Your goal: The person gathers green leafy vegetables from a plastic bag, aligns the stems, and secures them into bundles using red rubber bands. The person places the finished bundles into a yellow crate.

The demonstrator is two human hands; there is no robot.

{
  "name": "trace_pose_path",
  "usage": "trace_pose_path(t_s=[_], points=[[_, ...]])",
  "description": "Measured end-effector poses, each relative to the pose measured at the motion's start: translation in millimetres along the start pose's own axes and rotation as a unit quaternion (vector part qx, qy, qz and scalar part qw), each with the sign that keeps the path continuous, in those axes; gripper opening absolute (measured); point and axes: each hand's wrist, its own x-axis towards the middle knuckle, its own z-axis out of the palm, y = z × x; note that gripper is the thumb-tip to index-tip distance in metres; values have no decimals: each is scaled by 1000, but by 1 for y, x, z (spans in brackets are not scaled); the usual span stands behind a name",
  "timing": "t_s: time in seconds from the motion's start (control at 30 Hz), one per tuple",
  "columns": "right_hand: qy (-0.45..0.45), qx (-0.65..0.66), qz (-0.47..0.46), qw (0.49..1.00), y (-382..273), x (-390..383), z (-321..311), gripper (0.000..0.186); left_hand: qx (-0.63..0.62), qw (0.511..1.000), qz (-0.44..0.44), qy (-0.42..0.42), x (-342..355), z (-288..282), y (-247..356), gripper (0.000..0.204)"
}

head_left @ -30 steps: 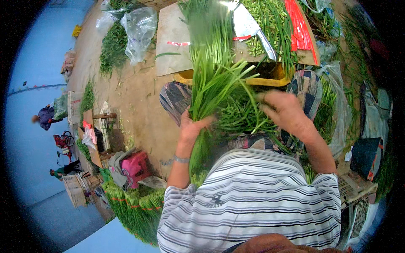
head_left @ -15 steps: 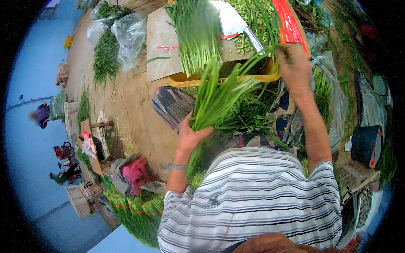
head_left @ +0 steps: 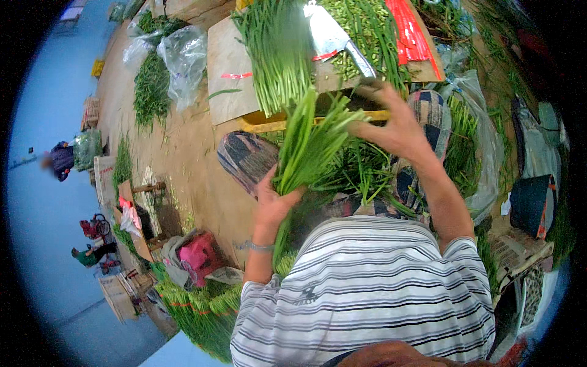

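My left hand grips a bunch of long green stalks around its middle, holding it upright over my lap. My right hand is spread open and touches the top leaves of that bunch from the right. Just beyond, a wooden board on a yellow crate carries a pile of the same green stalks, a broad cleaver and a heap of cut green ends. Red strips lie at the board's right side.
More green bunches lie around my knees and on the ground at lower left. Clear plastic bags with greens sit far left. A pink bag and small crates stand at left; other people are farther off.
My right hand reached out to the board half a second ago and has come back to the top of the bunch. The left hand kept its hold, and the bunch now shows fewer stalks.
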Motion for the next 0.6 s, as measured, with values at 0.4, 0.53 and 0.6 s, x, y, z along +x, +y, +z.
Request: trace_pose_path(t_s=[0.4, 0.53, 0.6], points=[[-15, 405, 275, 872, 17, 6, 2, 23, 55, 998, 22, -8, 4, 13, -3, 52], [98, 590, 206, 774, 37, 15, -49, 28, 32, 999, -5, 10, 0, -1, 6, 52], [112, 644, 140, 743, 27, 10, -79, 20, 41, 999, -14, 21, 1, -11, 4, 53]])
